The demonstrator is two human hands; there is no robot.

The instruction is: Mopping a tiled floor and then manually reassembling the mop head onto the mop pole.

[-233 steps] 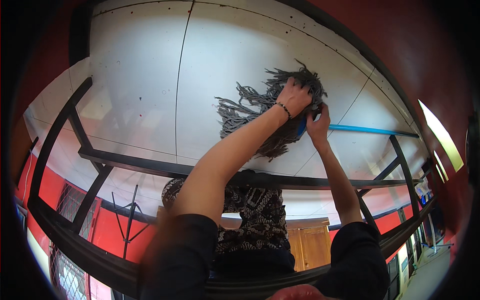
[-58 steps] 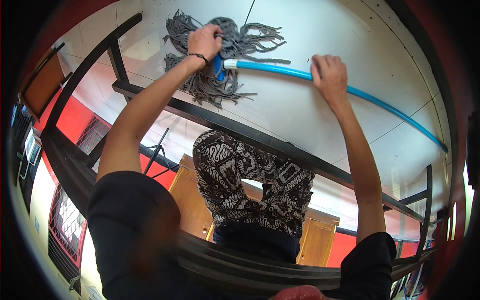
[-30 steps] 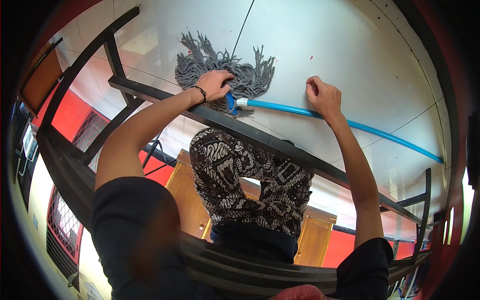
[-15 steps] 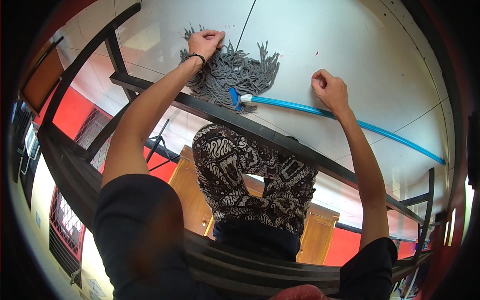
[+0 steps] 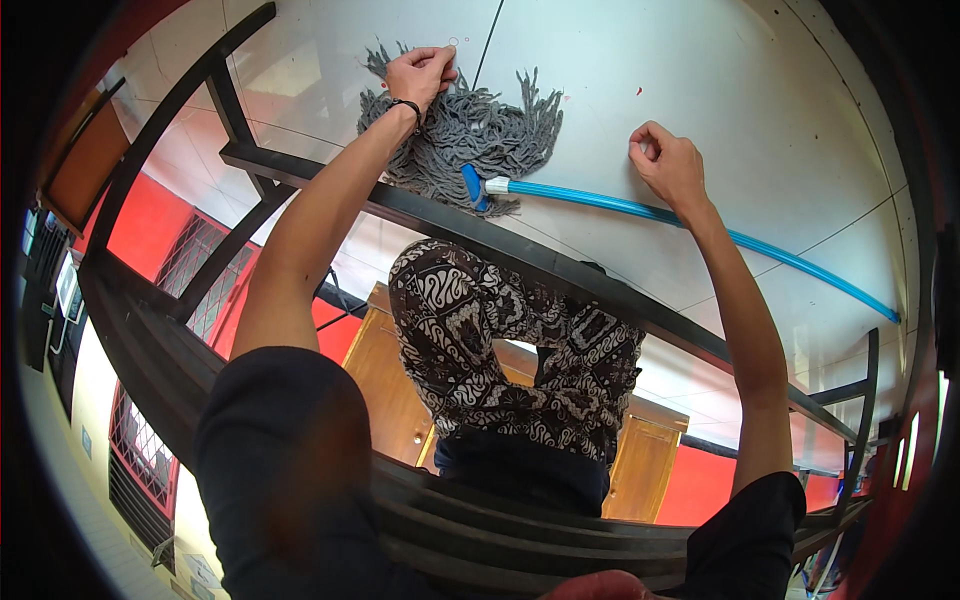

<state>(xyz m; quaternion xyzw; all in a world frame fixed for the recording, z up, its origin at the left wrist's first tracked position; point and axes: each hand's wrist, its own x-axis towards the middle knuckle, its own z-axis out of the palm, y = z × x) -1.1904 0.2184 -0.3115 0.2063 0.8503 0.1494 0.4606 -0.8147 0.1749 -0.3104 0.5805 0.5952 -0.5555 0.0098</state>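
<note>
A mop with grey yarn strands (image 5: 490, 130) lies on a pale tiled surface (image 5: 740, 120). Its blue head clamp (image 5: 474, 187) joins a white collar and a long blue handle (image 5: 770, 252) running off to the right. My left hand (image 5: 422, 76), a dark band at its wrist, is closed in a pinch at the far left of the strands; whatever it may hold is too small to make out. Right of the strands, beyond the handle, my right hand (image 5: 670, 165) is curled with thumb and forefinger together. My right wrist passes over the handle, and what those fingers may hold is hidden.
A dark bar (image 5: 520, 252) crosses between the mop and my patterned trousers (image 5: 450, 300). Dark slats (image 5: 480, 540) curve along the bottom. Small red bits (image 5: 640, 91) lie on the tiles. A wooden cabinet (image 5: 645, 465) and red wall stand beyond my legs.
Both hands have shifted slightly away from me, the left also a little to the right. The mop stays in about the same place, while the whole view has tilted slightly.
</note>
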